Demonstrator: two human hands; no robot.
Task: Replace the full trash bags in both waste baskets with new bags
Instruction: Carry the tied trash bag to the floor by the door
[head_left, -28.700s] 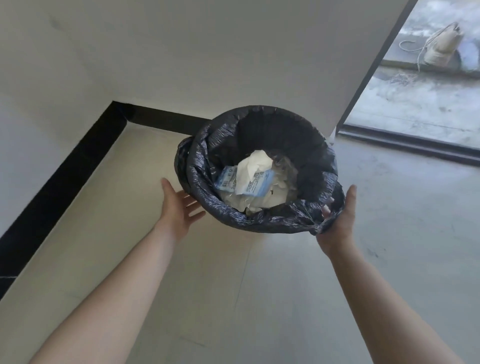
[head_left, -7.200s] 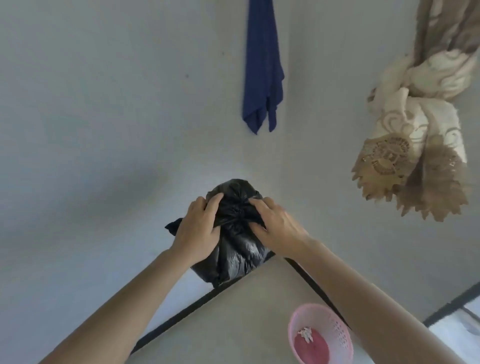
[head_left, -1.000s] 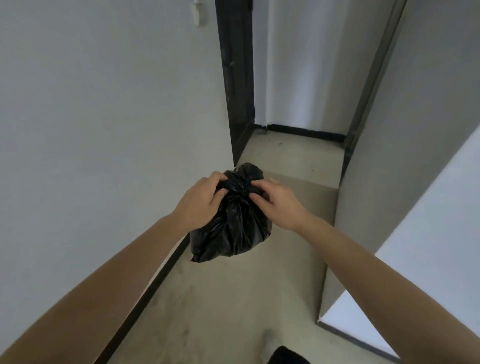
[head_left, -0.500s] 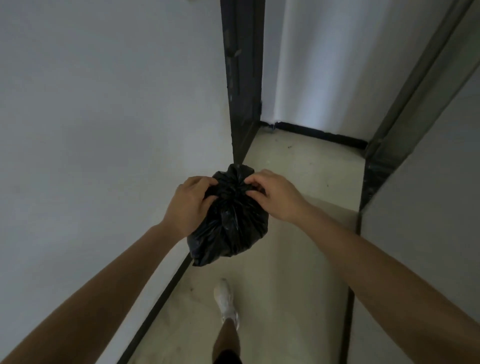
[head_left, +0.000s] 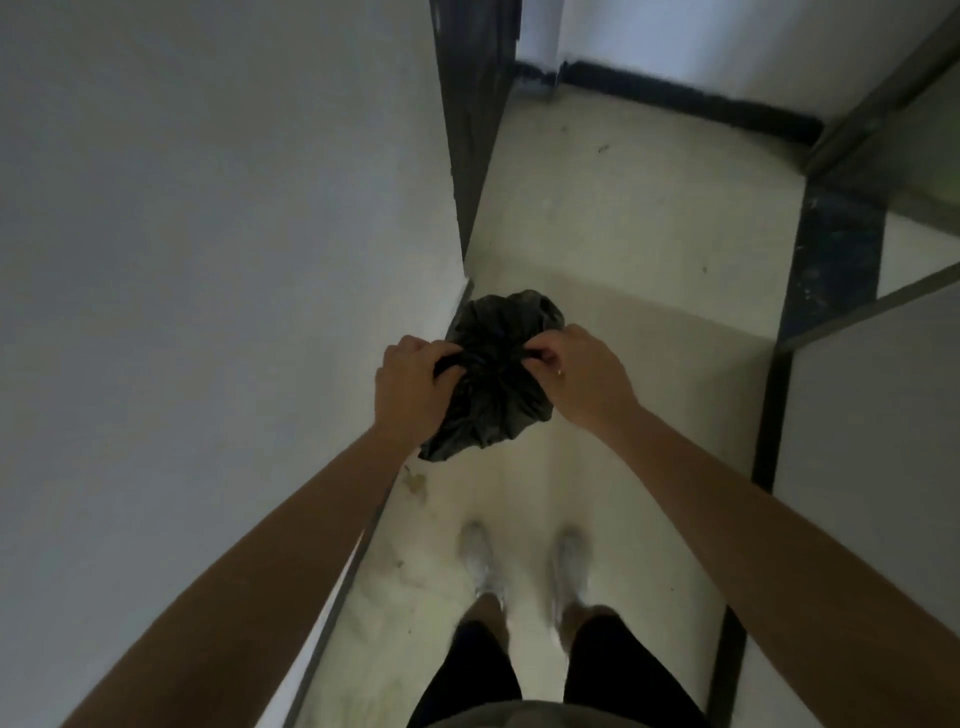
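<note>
A full black trash bag hangs in the air in front of me, its neck gathered at the top. My left hand grips the gathered plastic on the bag's left side. On the right side my right hand pinches the same neck with thumb and fingers. Both hands hold the bag above the pale floor, a little ahead of my feet. No waste basket is in view.
I stand in a narrow corridor with a grey wall close on my left and another wall on my right. A dark door frame stands ahead on the left. My two light shoes are on the pale floor.
The view has tilted down, so both of my feet show side by side. The bag stays in both hands, and the door frame is nearer.
</note>
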